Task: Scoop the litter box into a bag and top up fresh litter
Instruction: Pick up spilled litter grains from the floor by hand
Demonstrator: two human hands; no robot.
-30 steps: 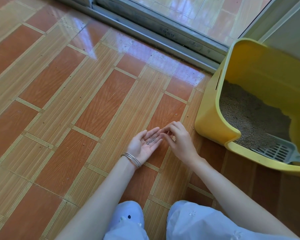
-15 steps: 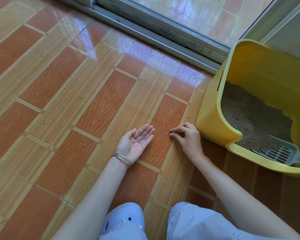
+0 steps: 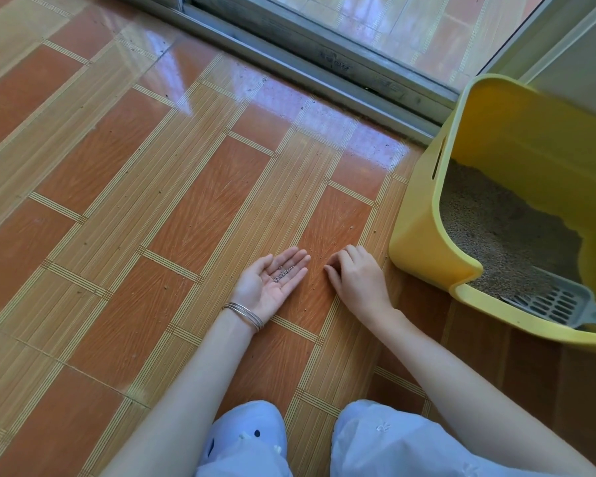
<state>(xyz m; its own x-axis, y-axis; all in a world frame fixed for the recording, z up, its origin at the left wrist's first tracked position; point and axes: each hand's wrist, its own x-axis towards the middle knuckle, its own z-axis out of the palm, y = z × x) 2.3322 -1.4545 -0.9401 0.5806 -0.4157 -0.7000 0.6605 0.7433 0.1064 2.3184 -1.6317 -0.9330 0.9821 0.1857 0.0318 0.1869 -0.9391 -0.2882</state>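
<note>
Grey bits (image 3: 283, 273), prob. litter, L hand (image 3: 267, 285)

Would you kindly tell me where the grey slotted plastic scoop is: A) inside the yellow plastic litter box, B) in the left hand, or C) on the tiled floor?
A: the grey slotted plastic scoop lies inside the yellow plastic litter box, at its near corner.

Thin silver bangles (image 3: 244, 315) on left wrist; pale blue trousers (image 3: 386, 442); bare forearms.
</note>
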